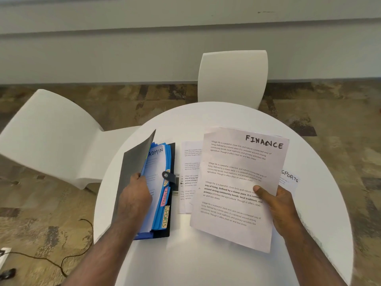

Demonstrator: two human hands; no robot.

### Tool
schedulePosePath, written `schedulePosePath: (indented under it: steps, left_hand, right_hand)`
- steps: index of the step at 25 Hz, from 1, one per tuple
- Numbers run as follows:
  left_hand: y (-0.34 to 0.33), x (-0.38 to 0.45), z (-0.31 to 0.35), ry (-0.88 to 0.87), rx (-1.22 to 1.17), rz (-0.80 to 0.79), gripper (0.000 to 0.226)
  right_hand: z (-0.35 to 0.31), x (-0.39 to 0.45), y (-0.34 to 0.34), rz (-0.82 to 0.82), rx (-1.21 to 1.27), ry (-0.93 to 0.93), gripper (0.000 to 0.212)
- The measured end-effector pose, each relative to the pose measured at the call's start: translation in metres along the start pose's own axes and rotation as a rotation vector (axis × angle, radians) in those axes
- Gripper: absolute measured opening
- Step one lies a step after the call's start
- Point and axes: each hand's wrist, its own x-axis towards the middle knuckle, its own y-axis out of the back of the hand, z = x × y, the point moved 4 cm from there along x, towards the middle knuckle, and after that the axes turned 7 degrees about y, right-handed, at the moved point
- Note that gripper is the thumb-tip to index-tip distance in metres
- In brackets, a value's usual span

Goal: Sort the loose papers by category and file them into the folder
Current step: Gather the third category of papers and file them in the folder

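Table: a round white table (216, 265) carries the folder and the papers.
Folder: a black folder (162, 203) with blue dividers lies near the table's left edge, its grey front cover (134, 168) lifted and tilted up to the left.
Inside the folder: a sheet headed ADMIN (155, 162) shows on top of the first divider; tabs along the right side of the dividers read FINANCE (164, 198) on pink and SPORTS (165, 216) on yellow, with a third tab above them mostly hidden by the clasp strap (168, 176).
Left hand: the left hand (135, 196) grips the lower edge of the raised cover, fingers curled round it, thumb side toward the ADMIN sheet.
Right hand: the right hand (277, 207) pinches a few sheets at their right edge, thumb pressed on the front and fingers behind.
Held papers: the top sheet is headed FINANCE (237, 188) in black marker over four blocks of printed text; the sheets are raised above the middle of the table and tilted toward the camera.
Loose papers: more printed sheets (190, 176) lie flat on the table between the folder and the held papers, partly covered by them.
Sports sheet: a sheet headed SPORTS (289, 176) lies toward the table's right edge, mostly hidden behind the held papers and the right hand.
Chairs: one white chair (233, 77) stands at the far edge of the table, another (47, 137) to the left.
Floor: a black cable (68, 256) trails across the patterned floor at lower left.
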Motion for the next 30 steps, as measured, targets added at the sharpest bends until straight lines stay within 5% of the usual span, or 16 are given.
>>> schedulePosePath:
  steps: [8,13,19,30]
  left_hand:
    - [-0.003,-0.009,0.000,-0.016,0.104,0.100,0.098]
    - [0.001,-0.014,0.008,-0.032,0.127,0.130,0.069]
    - [-0.010,-0.014,0.003,-0.159,-0.020,0.053,0.076]
    - [-0.017,-0.007,-0.018,-0.254,-0.387,-0.072,0.066]
  right_hand:
    - [-0.002,-0.002,0.003,0.007,-0.036,0.000,0.023]
    - [-0.006,-0.003,0.002,0.023,-0.022,-0.017,0.022]
    - [-0.021,0.004,-0.032,-0.035,0.061,0.032,0.030]
    - [0.003,0.007,-0.140,-0.057,-0.544,0.020,0.032]
